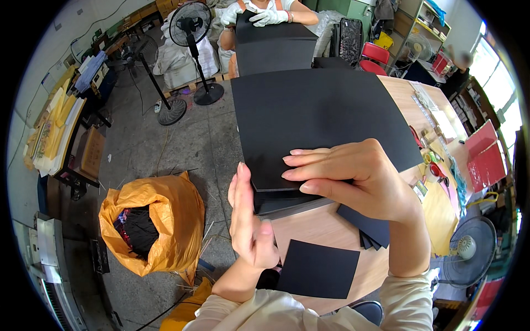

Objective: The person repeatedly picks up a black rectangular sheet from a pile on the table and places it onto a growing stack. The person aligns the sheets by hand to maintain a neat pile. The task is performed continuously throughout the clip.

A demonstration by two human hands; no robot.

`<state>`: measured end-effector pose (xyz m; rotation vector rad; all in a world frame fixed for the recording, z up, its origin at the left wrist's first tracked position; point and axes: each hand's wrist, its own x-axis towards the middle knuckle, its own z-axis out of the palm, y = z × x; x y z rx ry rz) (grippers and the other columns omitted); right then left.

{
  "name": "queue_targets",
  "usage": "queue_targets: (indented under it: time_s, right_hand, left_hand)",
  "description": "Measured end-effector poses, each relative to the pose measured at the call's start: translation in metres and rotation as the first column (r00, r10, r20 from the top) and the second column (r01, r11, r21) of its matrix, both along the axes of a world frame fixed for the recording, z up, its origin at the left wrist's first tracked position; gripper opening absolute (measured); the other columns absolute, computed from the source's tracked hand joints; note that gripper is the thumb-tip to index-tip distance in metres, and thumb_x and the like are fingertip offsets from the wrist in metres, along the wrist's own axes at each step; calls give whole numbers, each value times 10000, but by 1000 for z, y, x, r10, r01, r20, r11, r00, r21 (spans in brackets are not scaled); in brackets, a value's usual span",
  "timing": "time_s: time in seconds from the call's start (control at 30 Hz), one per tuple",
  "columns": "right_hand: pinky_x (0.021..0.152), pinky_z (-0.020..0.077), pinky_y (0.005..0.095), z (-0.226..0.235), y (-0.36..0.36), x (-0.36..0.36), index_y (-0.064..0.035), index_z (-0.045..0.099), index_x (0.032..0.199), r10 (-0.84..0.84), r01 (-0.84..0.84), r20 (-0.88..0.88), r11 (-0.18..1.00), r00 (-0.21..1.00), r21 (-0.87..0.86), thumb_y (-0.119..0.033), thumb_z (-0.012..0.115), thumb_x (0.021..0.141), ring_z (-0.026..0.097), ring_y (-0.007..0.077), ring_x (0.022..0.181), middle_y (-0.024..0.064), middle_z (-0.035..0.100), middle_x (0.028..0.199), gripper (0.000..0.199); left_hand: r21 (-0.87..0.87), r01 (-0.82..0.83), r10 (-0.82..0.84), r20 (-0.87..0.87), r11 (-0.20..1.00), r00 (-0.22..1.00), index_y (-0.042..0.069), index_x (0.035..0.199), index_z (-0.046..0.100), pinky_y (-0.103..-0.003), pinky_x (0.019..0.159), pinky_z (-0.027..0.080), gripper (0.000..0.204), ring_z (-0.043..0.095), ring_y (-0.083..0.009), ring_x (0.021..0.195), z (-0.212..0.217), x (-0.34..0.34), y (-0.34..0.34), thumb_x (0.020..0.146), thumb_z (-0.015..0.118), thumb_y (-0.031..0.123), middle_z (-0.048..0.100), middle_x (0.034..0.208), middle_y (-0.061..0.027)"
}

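A tall stack of large black sheets [320, 110] stands on the wooden table in front of me. My right hand [353, 171] reaches over its near left corner, fingers stretched out to the left, over or on the top sheet; exact contact cannot be told. My left hand [248, 220] stands upright beside that corner with straight fingers, palm turned toward the stack's edge. Neither hand visibly holds anything. Below my hands lies a smaller black square sheet [319, 269] on the table. More black pieces [365, 225] lie fanned out under my right wrist.
An orange woven sack [185, 220] with dark scraps stands on the floor at left. Across the stack, a person in white gloves [268, 17] handles black sheets. Scissors [436, 171] and tape lie at the table's right. Several fans stand around, including a floor fan [208, 95].
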<state>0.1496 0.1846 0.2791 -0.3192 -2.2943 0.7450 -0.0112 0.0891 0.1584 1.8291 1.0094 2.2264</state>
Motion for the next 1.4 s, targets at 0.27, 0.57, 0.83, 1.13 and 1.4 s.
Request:
queue_targets:
  time_s: [0.27, 0.57, 0.83, 1.13, 1.4]
  right_hand:
    - [763, 583, 339, -2, -2, 2, -24, 745, 914, -49, 46, 30, 994, 998, 104, -146, 741, 837, 712, 284, 961, 140, 737, 890, 144]
    - [747, 577, 318, -3, -15, 41, -58, 678, 1075, -371, 278, -79, 524, 925, 805, -133, 702, 766, 688, 231, 999, 105, 676, 1146, 319]
    - [753, 571, 302, -35, -102, 92, -33, 754, 919, -478, 428, -189, 460, 858, 778, -48, 679, 773, 695, 277, 1023, 129, 699, 1146, 165]
    - [784, 465, 310, -360, -328, 148, -63, 672, 1186, -498, 353, 497, 863, 710, 361, -119, 561, 814, 608, 229, 1205, 121, 601, 1344, 392]
    - [743, 528, 314, -385, -333, 166, -57, 664, 1198, -338, 285, 564, 941, 753, 183, -275, 713, 798, 604, 226, 1213, 132, 601, 1345, 458]
  left_hand:
    - [-84, -138, 139, 2, 987, 990, -46, 1310, 485, -490, 1160, 256, 408, 450, -359, 1339, 31, -7, 9, 926, 533, 81, 517, 1366, -246]
    - [-1, -74, 74, 10, 997, 997, -4, 1035, 547, -468, 1073, 379, 94, 566, -337, 1181, 46, -7, 7, 955, 498, 6, 622, 1067, -154]
    - [97, -169, 134, 288, 981, 948, 72, 1166, 510, -436, 1086, 369, 235, 429, -346, 1337, -3, 6, -41, 934, 499, 36, 499, 1359, -194]
    - [-766, 638, 275, 598, -80, 752, 88, 1124, 551, -353, 819, 436, 521, 554, -153, 964, -287, 26, -185, 965, 483, 579, 620, 1015, -32]
    - [-803, 596, 157, 588, -5, 793, -29, 1232, 432, -350, 849, 559, 581, 657, -232, 975, -333, 53, -204, 755, 763, -44, 646, 1079, -198]
